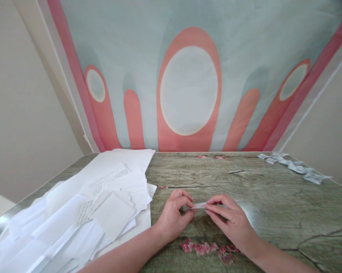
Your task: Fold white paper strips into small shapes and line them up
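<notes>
A narrow, folded strip of white paper [198, 206] stretches between my two hands, a little above the wooden-patterned table. Its left end is pinched by the thumb and fingers of my left hand [178, 210]. My right hand [230, 216] grips the other end between thumb and fingertips. The strip's ends are partly hidden by the fingers. To the left of my left hand lies a large, loose pile of white paper sheets [63, 212], some with printed text. A squarish piece of paper [114, 214] rests on top of it.
Several small folded white paper pieces [294, 166] lie in a row at the table's far right. The table [273, 204] has a wood print with pink blossoms [199, 247]. Behind its far edge hangs a grey-green cloth [142, 38] with coral arch shapes.
</notes>
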`<state>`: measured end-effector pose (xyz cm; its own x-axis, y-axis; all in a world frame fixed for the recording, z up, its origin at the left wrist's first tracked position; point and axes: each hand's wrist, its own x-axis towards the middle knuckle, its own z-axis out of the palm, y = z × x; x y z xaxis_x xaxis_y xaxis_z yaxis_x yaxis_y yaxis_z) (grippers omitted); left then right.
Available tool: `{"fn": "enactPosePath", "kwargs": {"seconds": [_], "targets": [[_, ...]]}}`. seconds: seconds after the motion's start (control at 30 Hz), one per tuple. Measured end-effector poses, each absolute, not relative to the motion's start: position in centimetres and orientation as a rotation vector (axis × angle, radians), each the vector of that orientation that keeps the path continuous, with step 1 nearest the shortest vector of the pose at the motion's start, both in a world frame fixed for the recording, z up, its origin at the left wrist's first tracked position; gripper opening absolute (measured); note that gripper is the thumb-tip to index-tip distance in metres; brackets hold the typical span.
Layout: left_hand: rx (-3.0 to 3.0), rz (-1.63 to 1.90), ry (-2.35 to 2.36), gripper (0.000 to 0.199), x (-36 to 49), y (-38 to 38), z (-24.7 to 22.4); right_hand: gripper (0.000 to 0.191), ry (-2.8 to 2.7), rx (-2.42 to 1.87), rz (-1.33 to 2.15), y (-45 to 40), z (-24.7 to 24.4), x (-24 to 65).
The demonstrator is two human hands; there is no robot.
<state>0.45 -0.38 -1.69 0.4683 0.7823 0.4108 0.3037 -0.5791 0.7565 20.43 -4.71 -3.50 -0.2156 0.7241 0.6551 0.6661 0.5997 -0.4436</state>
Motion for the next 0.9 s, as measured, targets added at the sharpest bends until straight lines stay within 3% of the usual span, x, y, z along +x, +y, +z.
{"fn": "enactPosePath", "kwargs": {"seconds": [0.43,0.9], "targets": [[2.281,1.098,0.782,0.018,0.39,-0.73,-1.55,0.014,-1.989,-1.164,0.183,-5.21,-3.11,20.08],[2.17,1.071,0.818,0.012,0.45,-0.78,-1.27,0.011,-1.904,-1.138,0.237,-4.74,-3.73,20.5]]}}
